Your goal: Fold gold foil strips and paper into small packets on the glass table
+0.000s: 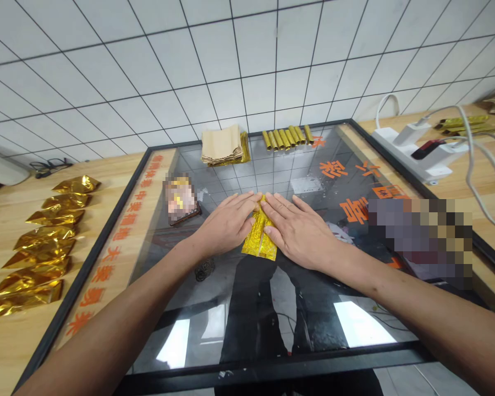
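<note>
Head view: your left hand [226, 224] and right hand [297, 231] lie flat and open, pinching nothing, with their fingertips nearly meeting on a gold foil packet [259, 234]. The packet sits on a glass panel [78, 275], and flat hands like these seem meant to keep its folds pressed down against that hard, smooth surface.

Just left of the packet, a blurred object [180, 199] cannot be made out. Beyond the packet lie a stack of kraft paper [221, 144], with gold foil [244, 148] showing beneath it, and a neat row of gold tubes [287, 137]. Their tidy grouping suggests they are set apart by kind, within easy reach.

Well left of the packet, on the wooden tabletop [107, 176], foil packets [37, 247] overlap in a column, probably to keep them ordered. Far to its right stands a power strip [408, 151], with more gold tubes [464, 125] beyond it.
</note>
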`<state>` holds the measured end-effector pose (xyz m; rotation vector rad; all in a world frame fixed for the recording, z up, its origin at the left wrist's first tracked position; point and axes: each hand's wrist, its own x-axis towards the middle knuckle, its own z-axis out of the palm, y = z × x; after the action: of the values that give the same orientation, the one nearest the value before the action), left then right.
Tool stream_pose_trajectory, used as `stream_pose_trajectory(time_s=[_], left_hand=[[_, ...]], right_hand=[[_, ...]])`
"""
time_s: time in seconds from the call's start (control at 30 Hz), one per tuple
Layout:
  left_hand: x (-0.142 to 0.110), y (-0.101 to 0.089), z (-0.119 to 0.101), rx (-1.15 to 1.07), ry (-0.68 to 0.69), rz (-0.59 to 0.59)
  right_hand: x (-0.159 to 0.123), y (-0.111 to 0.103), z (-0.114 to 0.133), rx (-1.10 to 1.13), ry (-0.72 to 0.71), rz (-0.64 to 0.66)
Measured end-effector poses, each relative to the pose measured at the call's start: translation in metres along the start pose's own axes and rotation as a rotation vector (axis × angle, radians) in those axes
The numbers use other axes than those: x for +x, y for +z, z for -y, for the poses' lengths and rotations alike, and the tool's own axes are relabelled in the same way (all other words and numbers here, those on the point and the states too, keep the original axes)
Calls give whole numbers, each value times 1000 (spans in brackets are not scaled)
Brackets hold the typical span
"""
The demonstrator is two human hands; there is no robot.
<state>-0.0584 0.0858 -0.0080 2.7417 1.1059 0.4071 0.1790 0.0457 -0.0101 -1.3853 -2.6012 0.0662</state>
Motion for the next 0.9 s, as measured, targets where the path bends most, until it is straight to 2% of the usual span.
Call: stream_pose_trajectory(time_s=[0.47, 0.9], left_hand=[[5, -2, -3, 28, -97, 33], [4, -1, -1, 54, -53, 38]], right_hand=[[0, -2, 1, -14, -2, 10], [0, 0, 0, -51, 2, 34]])
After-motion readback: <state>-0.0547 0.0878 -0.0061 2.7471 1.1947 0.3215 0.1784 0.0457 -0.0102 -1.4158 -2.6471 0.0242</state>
